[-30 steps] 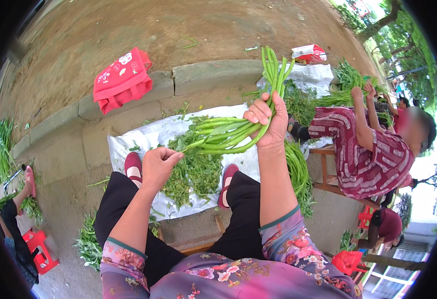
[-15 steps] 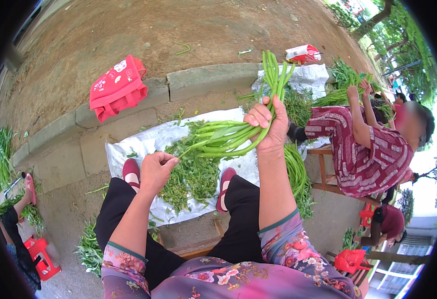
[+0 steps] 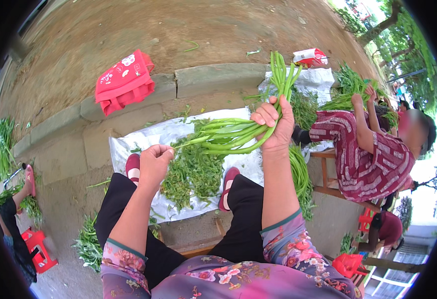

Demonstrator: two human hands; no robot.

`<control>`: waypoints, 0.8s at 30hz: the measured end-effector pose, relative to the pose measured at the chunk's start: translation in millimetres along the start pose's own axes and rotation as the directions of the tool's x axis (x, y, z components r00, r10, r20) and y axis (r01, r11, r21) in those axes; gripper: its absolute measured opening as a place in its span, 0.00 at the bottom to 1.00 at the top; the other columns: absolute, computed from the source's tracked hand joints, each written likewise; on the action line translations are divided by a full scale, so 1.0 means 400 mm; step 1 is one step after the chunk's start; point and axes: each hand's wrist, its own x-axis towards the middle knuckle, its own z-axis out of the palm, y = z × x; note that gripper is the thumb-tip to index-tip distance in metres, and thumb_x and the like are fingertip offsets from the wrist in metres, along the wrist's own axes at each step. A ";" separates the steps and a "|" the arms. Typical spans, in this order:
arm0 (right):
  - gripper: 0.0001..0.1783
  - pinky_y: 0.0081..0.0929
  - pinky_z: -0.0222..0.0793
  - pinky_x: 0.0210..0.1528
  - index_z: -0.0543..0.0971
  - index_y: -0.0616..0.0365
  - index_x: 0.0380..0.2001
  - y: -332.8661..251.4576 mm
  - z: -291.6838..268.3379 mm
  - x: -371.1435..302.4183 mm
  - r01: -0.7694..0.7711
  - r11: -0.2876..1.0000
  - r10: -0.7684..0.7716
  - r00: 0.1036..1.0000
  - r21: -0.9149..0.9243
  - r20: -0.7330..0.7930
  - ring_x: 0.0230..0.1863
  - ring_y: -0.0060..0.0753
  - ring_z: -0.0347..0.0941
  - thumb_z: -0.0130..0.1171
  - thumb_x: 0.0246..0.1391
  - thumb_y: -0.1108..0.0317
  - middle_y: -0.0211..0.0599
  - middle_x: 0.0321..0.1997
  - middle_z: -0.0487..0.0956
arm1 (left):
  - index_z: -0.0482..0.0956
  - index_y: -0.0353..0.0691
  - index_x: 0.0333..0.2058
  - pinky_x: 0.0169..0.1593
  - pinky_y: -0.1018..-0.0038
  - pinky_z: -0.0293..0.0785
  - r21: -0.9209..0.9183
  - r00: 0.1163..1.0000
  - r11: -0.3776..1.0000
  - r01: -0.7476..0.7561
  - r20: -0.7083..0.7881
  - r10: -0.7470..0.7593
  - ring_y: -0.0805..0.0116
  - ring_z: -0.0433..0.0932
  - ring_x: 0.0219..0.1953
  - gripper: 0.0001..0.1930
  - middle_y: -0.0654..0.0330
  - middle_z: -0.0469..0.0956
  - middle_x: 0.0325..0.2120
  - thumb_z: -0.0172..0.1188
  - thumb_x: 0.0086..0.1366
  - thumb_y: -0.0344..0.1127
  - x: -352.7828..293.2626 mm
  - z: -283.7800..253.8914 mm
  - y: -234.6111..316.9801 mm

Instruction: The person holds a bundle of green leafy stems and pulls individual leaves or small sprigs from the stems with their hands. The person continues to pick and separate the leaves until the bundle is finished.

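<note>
A bunch of long, smooth green stems (image 3: 236, 135) is gripped in my right hand (image 3: 277, 124), its fingers wrapped round the middle. One end of the bunch points up and away past the thumb; the other fans out toward the left. My left hand (image 3: 154, 164) is closed in a pinch at the thin tip of one stem on that left side. Below both hands, a pile of torn green leaves (image 3: 193, 174) lies on a white plastic sheet (image 3: 129, 144) between my feet.
A red bag (image 3: 125, 82) rests by the stone kerb (image 3: 223, 78). More long stems (image 3: 300, 174) lie beside my right leg, and leafy greens (image 3: 88, 244) by my left. A person in a patterned maroon dress (image 3: 363, 159) sits at right handling greens. A red stool (image 3: 40, 249) stands at far left.
My left hand has moved slightly up and to the left, and a thin stem end now shows between its fingertips and the bunch. The whole view has shifted a little; the right hand's grip is unchanged.
</note>
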 end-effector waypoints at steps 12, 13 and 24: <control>0.14 0.25 0.58 0.23 0.75 0.57 0.26 -0.014 -0.003 0.005 0.008 0.999 -0.010 0.999 0.053 0.053 0.12 0.21 0.57 0.49 0.57 0.58 0.24 0.11 0.62 | 0.77 0.37 0.31 0.26 0.86 0.62 -0.301 0.978 0.936 0.182 -0.040 -0.203 0.82 0.67 0.22 0.06 0.69 0.73 0.21 0.61 0.55 0.31 0.011 -0.020 -0.021; 0.14 0.25 0.58 0.23 0.75 0.57 0.25 -0.019 -0.006 0.004 0.011 0.999 -0.013 0.998 0.046 0.062 0.12 0.20 0.57 0.50 0.57 0.59 0.24 0.11 0.62 | 0.77 0.36 0.31 0.27 0.86 0.62 -0.271 0.984 0.950 0.156 -0.045 -0.175 0.82 0.67 0.22 0.07 0.69 0.72 0.20 0.61 0.54 0.31 0.012 -0.015 -0.025; 0.14 0.24 0.57 0.24 0.75 0.58 0.27 0.020 0.001 0.003 -0.094 0.995 0.090 0.991 0.033 0.102 0.12 0.21 0.56 0.47 0.58 0.60 0.24 0.11 0.62 | 0.80 0.40 0.38 0.38 0.75 0.69 0.362 0.926 0.866 -0.344 -0.023 0.377 0.70 0.72 0.31 0.15 0.59 0.76 0.34 0.64 0.49 0.30 -0.002 0.027 -0.010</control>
